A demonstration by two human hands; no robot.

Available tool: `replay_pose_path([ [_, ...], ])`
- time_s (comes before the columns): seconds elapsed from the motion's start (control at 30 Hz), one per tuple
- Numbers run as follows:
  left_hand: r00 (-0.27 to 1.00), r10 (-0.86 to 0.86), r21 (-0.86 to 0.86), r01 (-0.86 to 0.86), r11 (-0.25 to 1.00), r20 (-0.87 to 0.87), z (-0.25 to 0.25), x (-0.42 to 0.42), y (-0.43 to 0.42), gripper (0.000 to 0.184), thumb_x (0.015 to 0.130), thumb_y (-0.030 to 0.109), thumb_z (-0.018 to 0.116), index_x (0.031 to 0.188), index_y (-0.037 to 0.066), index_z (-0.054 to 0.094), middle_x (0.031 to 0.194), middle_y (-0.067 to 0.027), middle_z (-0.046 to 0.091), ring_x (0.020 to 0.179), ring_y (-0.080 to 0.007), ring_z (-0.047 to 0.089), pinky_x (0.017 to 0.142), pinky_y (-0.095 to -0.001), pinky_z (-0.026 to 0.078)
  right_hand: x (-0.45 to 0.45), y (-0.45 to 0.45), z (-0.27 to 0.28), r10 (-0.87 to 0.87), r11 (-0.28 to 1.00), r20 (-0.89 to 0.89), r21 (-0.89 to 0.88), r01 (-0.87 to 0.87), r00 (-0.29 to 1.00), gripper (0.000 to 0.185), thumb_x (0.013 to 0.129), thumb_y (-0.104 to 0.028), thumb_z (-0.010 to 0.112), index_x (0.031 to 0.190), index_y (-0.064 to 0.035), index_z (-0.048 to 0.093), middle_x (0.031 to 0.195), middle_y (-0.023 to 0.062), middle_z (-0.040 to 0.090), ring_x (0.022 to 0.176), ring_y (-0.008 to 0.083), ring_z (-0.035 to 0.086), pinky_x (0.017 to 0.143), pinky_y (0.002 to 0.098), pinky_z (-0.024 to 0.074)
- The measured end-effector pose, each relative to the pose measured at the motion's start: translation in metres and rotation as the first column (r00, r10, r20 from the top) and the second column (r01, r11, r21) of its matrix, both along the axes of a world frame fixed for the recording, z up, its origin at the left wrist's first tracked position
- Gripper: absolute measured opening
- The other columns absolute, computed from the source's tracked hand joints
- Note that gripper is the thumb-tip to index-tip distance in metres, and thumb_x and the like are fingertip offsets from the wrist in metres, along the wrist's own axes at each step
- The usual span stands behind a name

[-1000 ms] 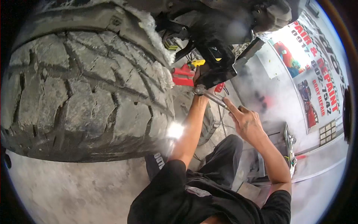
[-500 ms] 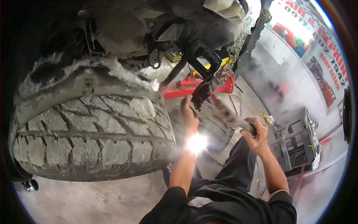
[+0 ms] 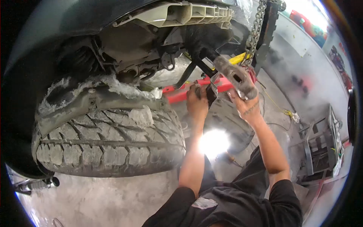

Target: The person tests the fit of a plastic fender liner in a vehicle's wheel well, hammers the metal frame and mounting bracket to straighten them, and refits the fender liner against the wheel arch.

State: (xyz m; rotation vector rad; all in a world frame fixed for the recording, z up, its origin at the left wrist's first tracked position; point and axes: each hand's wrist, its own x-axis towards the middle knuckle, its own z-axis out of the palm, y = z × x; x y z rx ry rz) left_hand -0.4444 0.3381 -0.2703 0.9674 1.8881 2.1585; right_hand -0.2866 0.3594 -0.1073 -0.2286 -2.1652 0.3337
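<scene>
My right hand [image 3: 246,107] is closed below a worn, grey-brown hammer [image 3: 229,72]. Its thick metal head, with a dark slot in it, is raised towards me and hides most of the handle. My left hand [image 3: 197,102] is up under the vehicle, fingers curled at the lower end of a black metal bracket [image 3: 212,92] that hangs from the frame. The palm side of that hand is hidden. The hammer head is above and to the right of the bracket, apart from my left hand.
A large muddy tyre [image 3: 109,155] fills the left. A red jack or beam [image 3: 177,94] lies behind my hands. A chain [image 3: 254,34] hangs by a dark post [image 3: 267,41]. A bright light [image 3: 214,143] shines below my forearms. A metal rack [image 3: 319,147] stands at right.
My right hand has moved up and left, raising the hammer towards me. My left hand has moved slightly up beside the bracket. The view has shifted, showing more of the vehicle's front.
</scene>
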Motion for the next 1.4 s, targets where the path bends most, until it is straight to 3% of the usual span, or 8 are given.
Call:
replay_pose_path([
  [0.1,0.998,0.051,-0.002,-0.051,0.999,0.023,0.015,0.009,-0.009,0.036,0.098,0.021,0.063,0.129,0.003,0.060,0.119,-0.0242,0.064,0.117,-0.0441,0.060,0.096,-0.0499,0.049,-0.025,0.006,0.022,0.124,0.971,0.037,0.202,-0.129,0.992,0.049,0.071,-0.012,0.068,0.119,-0.0029,0.068,0.129,0.0173,0.066,0.124,0.0371,0.061,0.112,0.0508,0.0429],
  [0.33,0.999,0.051,-0.160,-0.051,0.986,0.000,0.008,0.010,-0.007,0.045,0.091,0.021,0.067,0.130,0.002,0.058,0.120,-0.0235,0.063,0.116,-0.0447,0.060,0.095,-0.0500,0.049,-0.035,0.029,0.031,0.355,0.927,0.160,0.065,-0.369,0.921,0.039,0.073,-0.018,0.070,0.110,-0.0056,0.071,0.108,0.0123,0.070,0.108,0.0341,0.066,0.116,0.0519,0.0382],
  [0.5,0.864,0.013,-0.259,-0.165,0.952,-0.504,-0.093,-0.020,0.028,0.038,0.096,0.019,0.059,0.127,-0.003,0.058,0.119,-0.0251,0.064,0.109,-0.0430,0.062,0.089,-0.0485,0.050,-0.056,0.034,0.022,0.403,0.906,-0.005,0.143,-0.398,0.915,0.020,0.081,-0.023,0.077,0.087,-0.0062,0.068,0.080,0.0079,0.061,0.079,0.0298,0.059,0.072,0.0419,0.0430],
  [0.63,0.994,-0.099,0.078,0.095,0.992,0.055,0.010,0.007,-0.003,0.032,0.099,0.019,0.055,0.122,-0.003,0.061,0.112,-0.0235,0.067,0.103,-0.0375,0.067,0.082,-0.0438,0.052,-0.068,0.040,0.014,0.334,0.898,-0.048,0.319,-0.302,0.941,0.027,0.079,-0.025,0.080,0.074,-0.0088,0.060,0.068,0.0069,0.053,0.070,0.0275,0.057,0.064,0.0402,0.0405],
  [0.73,0.994,-0.104,0.127,0.106,0.986,-0.019,-0.003,-0.001,0.007,0.025,0.100,0.016,0.056,0.115,-0.003,0.063,0.102,-0.0159,0.068,0.095,-0.0250,0.066,0.078,-0.0366,0.052,-0.070,0.048,0.013,0.435,0.866,-0.082,0.310,-0.392,0.897,0.027,0.079,-0.025,0.081,0.074,-0.0084,0.060,0.067,0.0071,0.055,0.069,0.0274,0.059,0.063,0.0394,0.0413],
  [0.9,0.903,-0.090,-0.232,-0.012,0.973,-0.421,-0.052,-0.031,-0.009,0.011,0.096,0.006,0.060,0.105,0.000,0.062,0.087,-0.0081,0.064,0.077,-0.0199,0.063,0.071,-0.0375,0.053,-0.073,0.078,0.011,0.570,0.803,-0.139,0.303,-0.514,0.809,0.027,0.079,-0.028,0.081,0.080,-0.0064,0.064,0.071,0.0082,0.058,0.077,0.0304,0.061,0.072,0.0425,0.0471],
  [1.23,0.930,0.048,-0.322,0.077,0.944,0.363,-0.015,-0.021,-0.010,0.021,0.103,0.024,0.057,0.112,0.006,0.061,0.089,-0.0095,0.067,0.070,-0.0222,0.069,0.055,-0.0396,0.054,-0.091,0.100,-0.008,0.523,0.786,-0.145,0.463,-0.410,0.840,0.039,0.073,-0.037,0.083,0.073,-0.0112,0.053,0.068,0.0043,0.053,0.068,0.0273,0.058,0.066,0.0382,0.0444],
  [1.4,0.952,0.003,-0.244,0.076,0.967,0.306,-0.014,-0.007,-0.021,0.023,0.105,0.016,0.052,0.124,0.005,0.055,0.103,-0.0088,0.067,0.085,-0.0200,0.069,0.064,-0.0361,0.056,-0.098,0.092,-0.009,0.465,0.850,-0.368,0.441,-0.289,0.805,0.043,0.077,-0.046,0.077,0.062,-0.0148,0.052,0.057,0.0015,0.055,0.056,0.0236,0.060,0.056,0.0361,0.0445],
])
